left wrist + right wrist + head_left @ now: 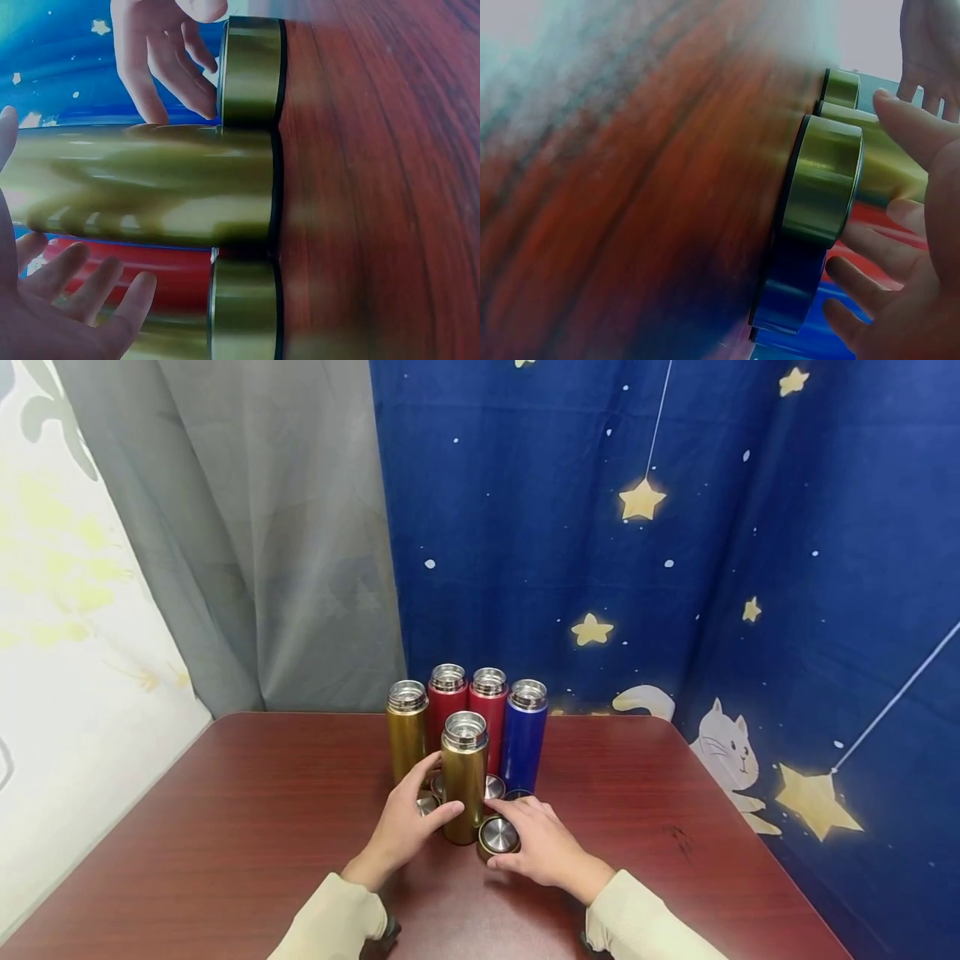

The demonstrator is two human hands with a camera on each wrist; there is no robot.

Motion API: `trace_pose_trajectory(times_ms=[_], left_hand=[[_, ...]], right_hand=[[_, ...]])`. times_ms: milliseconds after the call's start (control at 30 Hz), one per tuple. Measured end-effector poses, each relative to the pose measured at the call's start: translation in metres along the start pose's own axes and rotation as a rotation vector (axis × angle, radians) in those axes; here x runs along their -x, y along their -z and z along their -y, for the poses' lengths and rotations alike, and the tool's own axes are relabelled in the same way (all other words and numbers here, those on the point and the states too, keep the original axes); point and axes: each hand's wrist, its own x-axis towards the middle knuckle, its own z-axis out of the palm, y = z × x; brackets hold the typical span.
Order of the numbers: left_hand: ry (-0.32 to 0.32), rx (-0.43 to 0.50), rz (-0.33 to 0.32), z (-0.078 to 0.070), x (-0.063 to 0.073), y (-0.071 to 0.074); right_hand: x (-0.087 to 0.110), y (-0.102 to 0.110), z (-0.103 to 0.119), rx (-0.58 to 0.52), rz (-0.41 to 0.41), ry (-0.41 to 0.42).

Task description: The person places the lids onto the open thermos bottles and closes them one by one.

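A lidless gold thermos bottle (465, 785) stands upright in front of several others, its steel mouth uncovered. My left hand (405, 827) is at its left side, fingers spread; the left wrist view shows these fingers (124, 307) extended without gripping. On the table to the bottle's right sits a gold lid (498, 836) with a steel top. Around that lid my right hand (547, 846) hovers, thumb and fingers apart; in the right wrist view its fingers (877, 251) are extended beside the lid, and contact cannot be made out. Another gold lid (427, 803) sits by my left hand.
Behind stand another gold bottle (407, 735), two red bottles (447, 697) (489, 710) and a blue bottle (525, 735), all lidless. A blue lid (791, 285) lies near the right hand. The red-brown table (247, 827) backs onto grey and blue curtains (517, 527).
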Motion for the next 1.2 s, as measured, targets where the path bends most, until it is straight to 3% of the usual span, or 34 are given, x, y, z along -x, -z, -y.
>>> trace_pose_trajectory(times_ms=[133,333,533,667,700,1200], left_hand=[[0.05,0.024,0.009,0.003,-0.003,-0.004],[0.061,0.037,-0.013,0.004,-0.007,-0.01],[0.102,0.052,-0.036,-0.003,-0.009,-0.017],[0.142,0.063,-0.055,-0.002,-0.011,-0.023],[0.147,0.056,-0.064,0.004,-0.012,-0.026],[0.158,-0.01,-0.086,0.0,-0.012,-0.029]], right_hand=[[0.0,0.0,0.001,0.008,0.037,-0.02],[0.0,-0.001,0.001,0.011,0.077,-0.014],[-0.001,0.0,0.002,0.013,0.093,-0.008],[-0.001,-0.001,0.002,0.022,0.086,-0.004],[0.0,-0.002,0.002,0.026,0.081,0.001],[0.0,-0.002,0.0,0.002,0.08,0.016]])
